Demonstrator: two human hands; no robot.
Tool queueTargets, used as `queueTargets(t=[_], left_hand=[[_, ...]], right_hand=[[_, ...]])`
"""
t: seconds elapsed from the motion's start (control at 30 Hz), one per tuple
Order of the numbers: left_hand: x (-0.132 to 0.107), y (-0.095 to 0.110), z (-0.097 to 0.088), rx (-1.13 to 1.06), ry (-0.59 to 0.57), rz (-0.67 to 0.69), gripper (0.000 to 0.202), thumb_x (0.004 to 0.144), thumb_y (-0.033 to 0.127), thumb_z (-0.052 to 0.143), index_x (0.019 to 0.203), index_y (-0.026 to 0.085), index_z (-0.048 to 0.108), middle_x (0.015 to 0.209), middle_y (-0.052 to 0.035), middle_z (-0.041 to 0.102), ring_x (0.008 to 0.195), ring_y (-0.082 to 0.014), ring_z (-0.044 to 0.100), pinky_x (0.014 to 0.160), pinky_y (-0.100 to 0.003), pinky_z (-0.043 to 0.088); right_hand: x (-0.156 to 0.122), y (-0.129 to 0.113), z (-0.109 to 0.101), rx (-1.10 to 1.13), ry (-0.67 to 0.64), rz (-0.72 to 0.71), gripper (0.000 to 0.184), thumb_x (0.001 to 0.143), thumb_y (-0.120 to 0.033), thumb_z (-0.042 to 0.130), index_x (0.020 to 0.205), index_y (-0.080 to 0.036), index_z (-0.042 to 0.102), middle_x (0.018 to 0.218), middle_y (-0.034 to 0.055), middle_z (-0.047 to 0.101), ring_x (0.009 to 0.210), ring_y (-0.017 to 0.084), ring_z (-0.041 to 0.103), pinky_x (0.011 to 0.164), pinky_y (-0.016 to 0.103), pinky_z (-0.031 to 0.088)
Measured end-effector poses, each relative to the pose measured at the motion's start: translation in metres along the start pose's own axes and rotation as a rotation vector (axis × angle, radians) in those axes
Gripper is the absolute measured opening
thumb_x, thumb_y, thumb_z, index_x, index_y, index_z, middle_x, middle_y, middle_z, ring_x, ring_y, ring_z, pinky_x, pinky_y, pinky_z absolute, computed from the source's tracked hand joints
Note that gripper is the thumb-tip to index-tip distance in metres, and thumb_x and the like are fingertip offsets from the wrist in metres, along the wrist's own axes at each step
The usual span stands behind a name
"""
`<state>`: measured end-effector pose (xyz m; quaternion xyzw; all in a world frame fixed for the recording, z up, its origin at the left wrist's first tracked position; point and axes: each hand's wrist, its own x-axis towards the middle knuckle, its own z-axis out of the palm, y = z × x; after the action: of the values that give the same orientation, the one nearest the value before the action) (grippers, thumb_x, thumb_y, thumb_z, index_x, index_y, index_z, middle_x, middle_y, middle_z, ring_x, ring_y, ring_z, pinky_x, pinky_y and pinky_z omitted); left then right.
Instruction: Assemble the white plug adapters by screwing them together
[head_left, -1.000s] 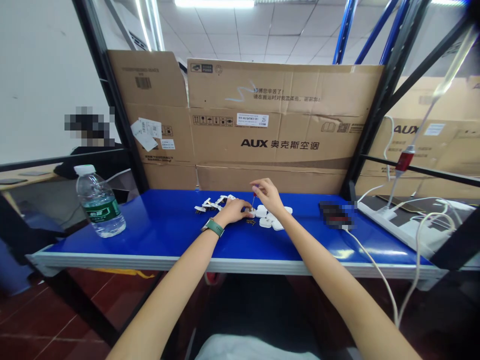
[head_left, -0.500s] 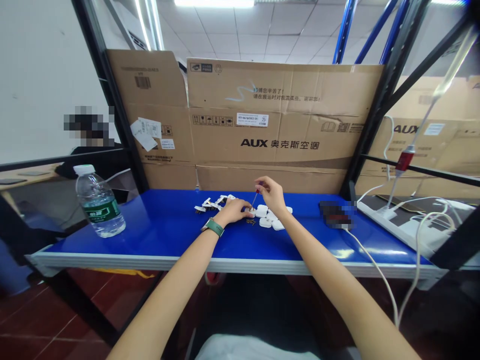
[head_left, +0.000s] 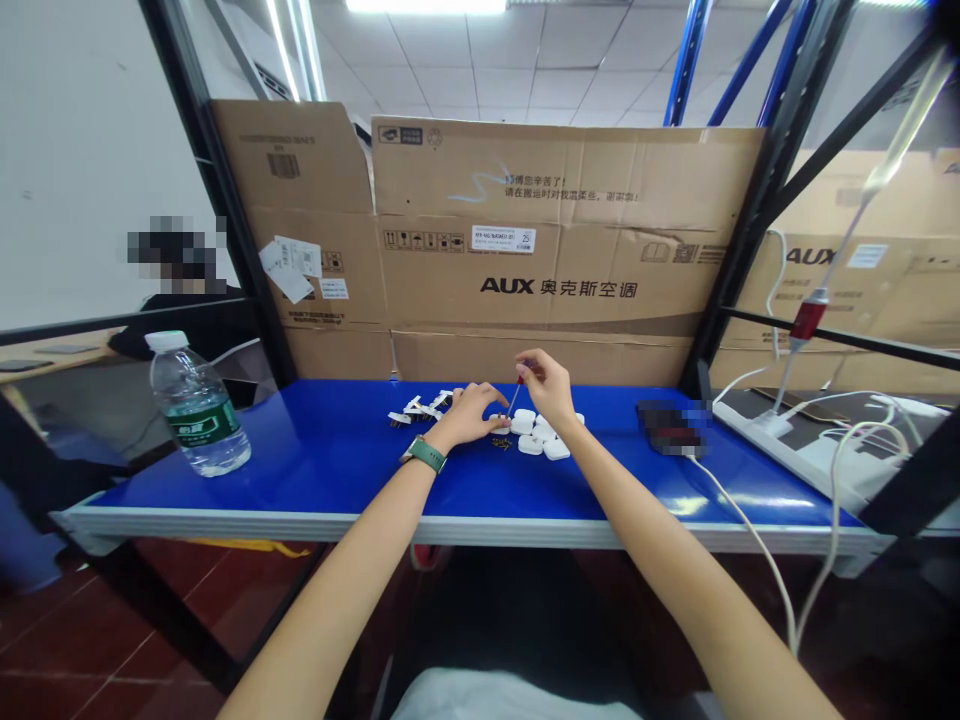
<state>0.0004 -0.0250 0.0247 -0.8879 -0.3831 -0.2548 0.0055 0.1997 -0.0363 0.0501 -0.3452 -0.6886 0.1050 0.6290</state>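
Head view, from large to small: cardboard sheet [head_left: 592, 250], printed, upright behind; desk [head_left: 315, 485], blue-topped; bottle [head_left: 199, 410], capped, at left; right hand [head_left: 550, 388], fingers pinching screwdriver; left hand [head_left: 471, 414], fingertips gripping small white piece; screwdriver [head_left: 514, 399], red-handled, tilted, tip at that piece; white cases [head_left: 532, 444], grouped at right; small white piece [head_left: 504, 426], on desk between hands; brass-coloured bits [head_left: 501, 443], loose, just nearer.

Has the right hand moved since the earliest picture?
Yes, slightly: the right hand, holding the screwdriver, has shifted rightward in the view, judged against the AUX lettering on the cardboard behind it.
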Motion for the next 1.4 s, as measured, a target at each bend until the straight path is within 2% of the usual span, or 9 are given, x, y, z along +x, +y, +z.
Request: queueTargets(t=[0.13, 0.37, 0.53, 0.63, 0.77, 0.9, 1.0, 1.1, 1.4], left_hand=[[0.002, 0.003, -0.004, -0.025, 0.02, 0.043, 0.019, 0.095, 0.041, 0.069, 0.095, 0.024, 0.077, 0.115, -0.0056, 0.069, 0.112, -0.0261, 0.057, 0.1, -0.041, 0.035], [-0.004, 0.007, -0.009, -0.031, -0.042, 0.16, 0.012, 0.091, 0.034, 0.07, 0.09, 0.026, 0.078, 0.114, -0.0035, 0.07, 0.11, -0.0256, 0.057, 0.096, -0.041, 0.033], [-0.006, 0.011, -0.013, -0.012, -0.086, 0.186, 0.012, 0.09, 0.035, 0.068, 0.091, 0.026, 0.077, 0.113, -0.0038, 0.07, 0.109, -0.0265, 0.058, 0.096, -0.041, 0.034], [-0.005, 0.009, -0.01, -0.011, -0.037, 0.143, 0.017, 0.096, 0.033, 0.061, 0.105, 0.025, 0.073, 0.117, -0.0054, 0.07, 0.114, -0.0271, 0.059, 0.097, -0.041, 0.036], [-0.004, 0.0, -0.002, -0.023, -0.009, 0.072, 0.032, 0.098, 0.034, 0.058, 0.129, 0.024, 0.063, 0.13, -0.0082, 0.068, 0.122, -0.0286, 0.06, 0.102, -0.042, 0.037], [-0.002, -0.01, 0.007, -0.013, -0.083, 0.054, 0.044, 0.098, 0.041, 0.061, 0.139, 0.027, 0.06, 0.141, -0.0092, 0.064, 0.132, -0.0331, 0.055, 0.11, -0.045, 0.034], [-0.001, -0.014, 0.01, -0.027, -0.102, 0.078, 0.045, 0.098, 0.042, 0.062, 0.141, 0.031, 0.061, 0.138, -0.008, 0.066, 0.129, -0.0327, 0.056, 0.11, -0.045, 0.034], [-0.001, -0.015, 0.01, -0.038, -0.132, 0.109, 0.041, 0.098, 0.042, 0.063, 0.138, 0.034, 0.064, 0.124, -0.0064, 0.072, 0.12, -0.031, 0.061, 0.107, -0.044, 0.036], [0.003, -0.019, 0.013, -0.129, -0.14, 0.141, 0.025, 0.093, 0.029, 0.068, 0.117, 0.024, 0.07, 0.111, -0.0065, 0.07, 0.101, -0.0236, 0.066, 0.091, -0.032, 0.047]], right_hand=[[0.0, -0.001, 0.0, 0.007, 0.036, -0.001, 0.019, 0.092, -0.036, 0.058, 0.101, -0.021, 0.066, 0.083, 0.0036, 0.069, 0.068, 0.019, 0.067, 0.068, 0.031, 0.055], [0.0, 0.003, -0.006, -0.027, 0.23, -0.001, 0.022, 0.102, -0.036, 0.045, 0.109, -0.021, 0.06, 0.079, 0.0011, 0.058, 0.063, 0.017, 0.055, 0.064, 0.03, 0.046], [0.0, 0.009, -0.006, -0.05, 0.199, 0.004, 0.023, 0.103, -0.036, 0.043, 0.109, -0.022, 0.06, 0.079, 0.0015, 0.057, 0.067, 0.017, 0.054, 0.067, 0.03, 0.046], [0.0, 0.012, -0.004, -0.034, 0.177, 0.022, 0.023, 0.103, -0.036, 0.041, 0.112, -0.023, 0.058, 0.081, 0.0018, 0.056, 0.066, 0.017, 0.055, 0.066, 0.03, 0.048], [0.002, 0.018, -0.003, 0.008, 0.136, 0.149, 0.023, 0.102, -0.032, 0.037, 0.118, -0.023, 0.051, 0.091, 0.0046, 0.058, 0.058, 0.015, 0.055, 0.06, 0.031, 0.05], [0.002, 0.026, -0.005, -0.129, 0.095, 0.099, 0.024, 0.095, -0.021, 0.041, 0.116, -0.022, 0.052, 0.101, 0.0106, 0.064, 0.082, 0.022, 0.065, 0.081, 0.038, 0.053], [0.001, 0.031, -0.005, -0.195, 0.052, 0.092, 0.028, 0.092, -0.019, 0.042, 0.117, -0.021, 0.052, 0.107, 0.0137, 0.067, 0.101, 0.028, 0.066, 0.092, 0.043, 0.051], [0.0, 0.034, -0.004, -0.214, 0.019, 0.104, 0.031, 0.092, -0.02, 0.041, 0.121, -0.021, 0.052, 0.113, 0.0159, 0.068, 0.103, 0.029, 0.066, 0.093, 0.045, 0.05], [-0.002, 0.031, -0.005, -0.339, -0.1, 0.124, 0.029, 0.093, -0.02, 0.041, 0.12, -0.02, 0.053, 0.116, 0.0174, 0.07, 0.107, 0.031, 0.066, 0.094, 0.047, 0.051]])
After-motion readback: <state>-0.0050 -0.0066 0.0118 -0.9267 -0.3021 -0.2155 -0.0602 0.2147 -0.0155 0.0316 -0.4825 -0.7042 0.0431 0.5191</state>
